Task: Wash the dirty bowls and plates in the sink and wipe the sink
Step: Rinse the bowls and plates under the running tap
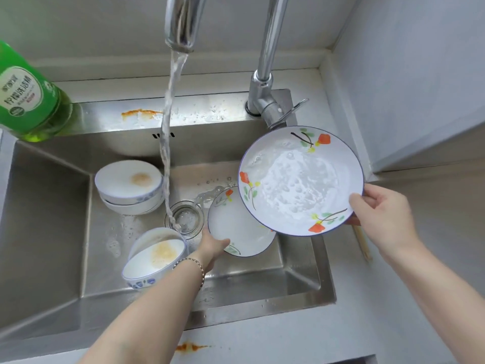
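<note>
Right grip [385, 219] pinches soapy white floral plate [301, 179] over steel sink's [301, 285] right edge; left grip [214, 245] holds second floral plate [236, 227] beside drain [185, 219]. Stained white bowls [128, 179] unwashed, sink unwiped.

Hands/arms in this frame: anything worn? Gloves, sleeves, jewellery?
No gloves on the left hand or the right hand. Both forearms are bare, with no sleeves in view. The only item worn is a thin beaded bracelet on the left wrist. No watch or rings are visible.
</note>
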A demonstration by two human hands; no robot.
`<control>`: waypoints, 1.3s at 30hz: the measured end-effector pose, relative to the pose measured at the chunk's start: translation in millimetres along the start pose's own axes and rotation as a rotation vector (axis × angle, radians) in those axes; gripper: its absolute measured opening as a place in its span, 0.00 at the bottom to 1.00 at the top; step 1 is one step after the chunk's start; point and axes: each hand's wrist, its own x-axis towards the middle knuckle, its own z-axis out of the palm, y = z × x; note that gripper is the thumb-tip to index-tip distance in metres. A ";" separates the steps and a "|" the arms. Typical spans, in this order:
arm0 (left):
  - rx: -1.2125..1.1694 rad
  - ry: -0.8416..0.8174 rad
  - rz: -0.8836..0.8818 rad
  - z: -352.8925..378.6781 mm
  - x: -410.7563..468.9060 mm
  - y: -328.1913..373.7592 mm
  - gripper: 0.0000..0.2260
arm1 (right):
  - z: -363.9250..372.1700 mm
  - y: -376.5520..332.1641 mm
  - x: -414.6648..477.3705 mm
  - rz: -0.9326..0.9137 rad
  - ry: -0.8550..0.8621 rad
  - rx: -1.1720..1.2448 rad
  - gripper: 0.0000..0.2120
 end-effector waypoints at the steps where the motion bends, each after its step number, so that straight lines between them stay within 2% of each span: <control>1: -0.014 -0.008 -0.024 0.5 -7.9 5.1 0.30 | 2.3 0.0 -0.4 0.003 -0.005 0.001 0.16; 3: -0.022 -0.008 -0.065 -2.1 -21.6 13.9 0.25 | 7.4 -0.6 -2.0 0.003 -0.013 0.001 0.14; 6: -0.030 -0.001 -0.051 -16.3 -49.7 26.3 0.08 | 17.7 -6.2 -9.1 0.009 -0.053 0.026 0.13; 7: -0.061 -0.018 -0.024 -23.0 -63.0 32.9 0.06 | 22.8 -9.0 -12.2 0.013 -0.074 0.030 0.14; 13: -0.304 -0.121 0.167 -75.4 -140.8 86.0 0.21 | 73.7 -24.7 -33.8 0.051 -0.186 0.018 0.10; 18: -0.328 0.018 0.213 -104.6 -159.4 107.9 0.21 | 115.4 -45.5 -55.4 0.075 -0.341 0.098 0.15; 20: -0.339 0.068 0.261 -112.1 -160.1 110.0 0.20 | 125.1 -52.9 -62.0 0.051 -0.359 0.047 0.13; 22: -0.368 0.088 0.296 -116.6 -162.1 111.2 0.18 | 131.2 -57.4 -62.3 -0.092 -0.285 -0.291 0.09; 24: -0.390 0.103 0.326 -116.6 -164.6 110.8 0.15 | 137.5 -59.2 -59.7 -0.311 -0.235 -0.732 0.21; 26: -0.393 0.125 0.352 -115.7 -165.7 112.3 0.13 | 153.6 -65.2 -54.4 -0.494 -0.301 -1.016 0.29; 27: -0.394 0.130 0.360 -114.2 -167.0 113.9 0.13 | 164.1 -69.5 -51.4 -0.524 -0.338 -1.097 0.32; 29: -0.406 0.106 0.365 -109.4 -169.5 117.0 0.14 | 186.8 -78.0 -42.5 -0.519 -0.373 -1.145 0.42; 31: -0.419 0.063 0.341 -103.8 -173.4 123.5 0.12 | 211.1 -86.8 -37.1 -0.590 -0.414 -1.093 0.45; 32: -0.412 0.051 0.333 -102.9 -173.6 128.3 0.11 | 220.9 -92.9 -38.3 -0.651 -0.466 -1.073 0.44; 36: -0.422 0.088 0.337 -117.1 -166.4 137.8 0.12 | 220.0 -97.8 -47.8 -0.922 -0.852 -1.005 0.37; 38: -0.424 0.123 0.335 -128.2 -164.4 132.2 0.15 | 198.6 -90.7 -42.7 -0.966 -0.984 -1.047 0.33; 39: -0.419 0.132 0.342 -132.2 -163.8 127.2 0.17 | 189.7 -87.4 -37.6 -0.954 -0.995 -1.090 0.33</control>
